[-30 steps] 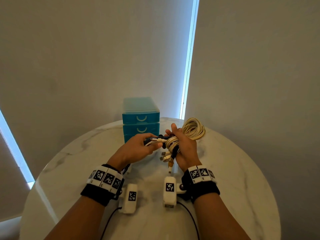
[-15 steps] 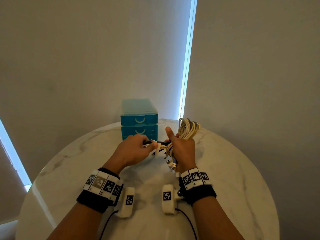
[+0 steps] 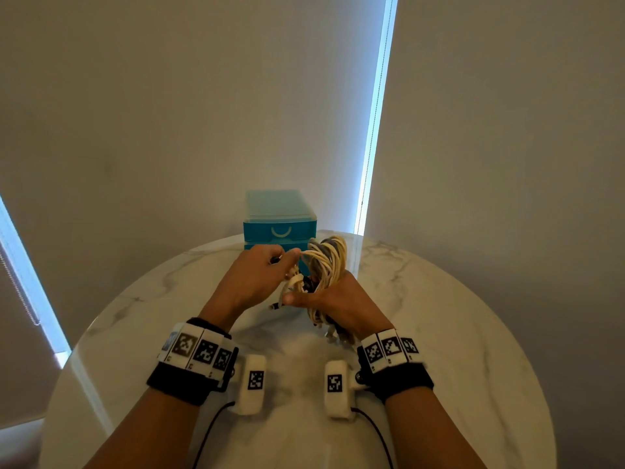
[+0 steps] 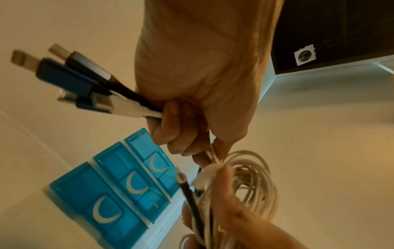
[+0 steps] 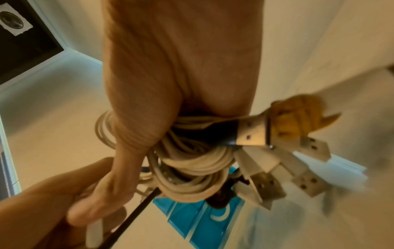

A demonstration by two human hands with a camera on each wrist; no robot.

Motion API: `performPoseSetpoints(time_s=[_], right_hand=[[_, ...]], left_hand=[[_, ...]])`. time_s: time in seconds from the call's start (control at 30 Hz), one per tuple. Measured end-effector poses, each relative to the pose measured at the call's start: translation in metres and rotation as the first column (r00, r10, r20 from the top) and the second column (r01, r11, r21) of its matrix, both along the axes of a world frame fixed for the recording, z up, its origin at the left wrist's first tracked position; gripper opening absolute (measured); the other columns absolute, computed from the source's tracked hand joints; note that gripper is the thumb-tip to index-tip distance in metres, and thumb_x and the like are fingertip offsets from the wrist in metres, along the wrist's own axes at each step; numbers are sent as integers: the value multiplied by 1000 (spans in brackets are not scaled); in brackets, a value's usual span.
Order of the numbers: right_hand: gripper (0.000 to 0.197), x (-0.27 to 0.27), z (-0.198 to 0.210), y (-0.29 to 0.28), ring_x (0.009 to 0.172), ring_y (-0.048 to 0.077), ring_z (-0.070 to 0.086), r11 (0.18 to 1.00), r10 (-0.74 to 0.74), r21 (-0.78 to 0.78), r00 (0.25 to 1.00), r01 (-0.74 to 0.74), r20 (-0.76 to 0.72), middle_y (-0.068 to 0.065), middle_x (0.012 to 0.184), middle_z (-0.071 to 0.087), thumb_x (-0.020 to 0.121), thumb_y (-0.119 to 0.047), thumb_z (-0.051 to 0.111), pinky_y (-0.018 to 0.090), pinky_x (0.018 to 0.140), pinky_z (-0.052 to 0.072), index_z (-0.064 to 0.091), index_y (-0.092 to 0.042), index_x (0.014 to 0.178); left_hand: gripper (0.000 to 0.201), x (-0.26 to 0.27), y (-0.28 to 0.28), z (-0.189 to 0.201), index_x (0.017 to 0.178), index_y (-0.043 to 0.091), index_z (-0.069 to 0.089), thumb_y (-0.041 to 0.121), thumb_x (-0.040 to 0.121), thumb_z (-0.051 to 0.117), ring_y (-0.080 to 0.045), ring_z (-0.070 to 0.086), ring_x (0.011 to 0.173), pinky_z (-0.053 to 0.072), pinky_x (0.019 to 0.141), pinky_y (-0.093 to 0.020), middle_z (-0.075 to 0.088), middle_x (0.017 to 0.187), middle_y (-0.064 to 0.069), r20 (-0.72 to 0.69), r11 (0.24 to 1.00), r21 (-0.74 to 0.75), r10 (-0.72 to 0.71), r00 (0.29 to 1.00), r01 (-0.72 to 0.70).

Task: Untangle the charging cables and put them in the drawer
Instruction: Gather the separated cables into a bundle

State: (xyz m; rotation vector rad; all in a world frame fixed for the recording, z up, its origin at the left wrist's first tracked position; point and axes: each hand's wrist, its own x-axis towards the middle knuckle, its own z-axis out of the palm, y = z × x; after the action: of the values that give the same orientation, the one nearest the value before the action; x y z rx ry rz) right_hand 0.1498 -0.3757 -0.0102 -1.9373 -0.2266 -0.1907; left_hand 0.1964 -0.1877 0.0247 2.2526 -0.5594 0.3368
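A tangled bundle of cream and black charging cables (image 3: 326, 265) is held above the marble table (image 3: 439, 333), just in front of the teal drawer unit (image 3: 280, 228). My left hand (image 3: 270, 265) grips several cable ends; blue, black and white plugs (image 4: 81, 80) stick out of its fist (image 4: 187, 118). My right hand (image 3: 324, 299) grips the coiled loops (image 5: 192, 168) around their middle. USB plugs (image 5: 277, 170) hang below that hand (image 5: 170, 101). All three drawers (image 4: 110, 193) are closed.
The drawer unit stands at the far edge of the round table, against grey blinds (image 3: 169, 113). Two white tagged camera pods (image 3: 252, 384) hang under my wrists, with black leads running back toward me.
Both hands have moved away from me toward the drawer unit. The bundle has turned so the coil stands upright, and my left hand has risen beside its top.
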Motion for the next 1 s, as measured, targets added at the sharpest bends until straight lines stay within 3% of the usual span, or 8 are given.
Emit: performPoseSetpoints(time_s=[0.07,0.2,0.3,0.4,0.47,0.57,0.8,1.0], right_hand=[[62,3,0,3,103,-10,71,1000,2,-25,999,-1,40,-22,109,77,75,-38,98,7,86,55,64,-44,127],[68,12,-4,4,107,-6,69,995,-73,-59,987,83,143,-20,118,74,76,-39,97,5,84,53,63,-36,135],[41,14,-9,-1,86,5,76,972,-227,98,967,216,120,-11,99,80,80,-29,92,17,72,59,74,-31,117],[14,15,-13,-10,68,18,74,919,-351,209,936,336,39,-2,74,78,79,-32,87,39,71,65,79,-23,86],[14,13,-13,-11,71,26,77,890,-362,289,932,352,-22,5,74,79,81,-30,86,40,66,65,80,-18,84],[11,7,-10,-2,78,31,81,886,-253,378,963,270,-96,12,81,81,93,-20,77,39,63,65,80,-11,99],[26,14,-15,-2,93,20,74,910,-18,409,994,62,-110,2,96,81,96,-27,80,43,93,62,76,-20,121],[31,-3,-9,-12,85,18,72,772,400,568,912,-284,-88,8,97,72,97,0,73,31,75,61,64,-5,126]], left_hand=[[44,-3,-5,1,83,17,67,46,112,51,-9,60,68,41,62,-27,66,75,5,-20,1000,0,17,1000,-17],[48,-9,-14,-1,90,20,73,50,113,45,-5,63,73,44,69,-26,71,77,8,-127,989,-151,-31,991,11],[58,-15,-19,0,89,23,72,60,113,34,-2,51,53,38,54,-20,62,62,17,-285,951,-305,-146,947,54],[49,-17,-15,1,110,18,66,56,115,35,-4,49,55,39,51,-20,68,78,4,-283,940,-333,-169,944,69],[32,-15,-9,0,115,22,62,47,116,41,-1,53,56,42,52,-18,75,88,1,-220,954,-292,-141,965,73],[19,-10,-11,-4,111,22,63,37,114,52,1,56,57,45,59,-22,79,91,2,-181,943,-324,-145,973,80],[17,-7,-9,-6,113,8,66,25,110,62,-8,64,66,50,58,-20,82,93,-2,-189,850,-519,-211,959,85],[19,-6,-6,-5,114,8,67,26,108,65,-7,69,69,52,59,-21,83,96,-4,-258,797,-602,-244,935,42]])
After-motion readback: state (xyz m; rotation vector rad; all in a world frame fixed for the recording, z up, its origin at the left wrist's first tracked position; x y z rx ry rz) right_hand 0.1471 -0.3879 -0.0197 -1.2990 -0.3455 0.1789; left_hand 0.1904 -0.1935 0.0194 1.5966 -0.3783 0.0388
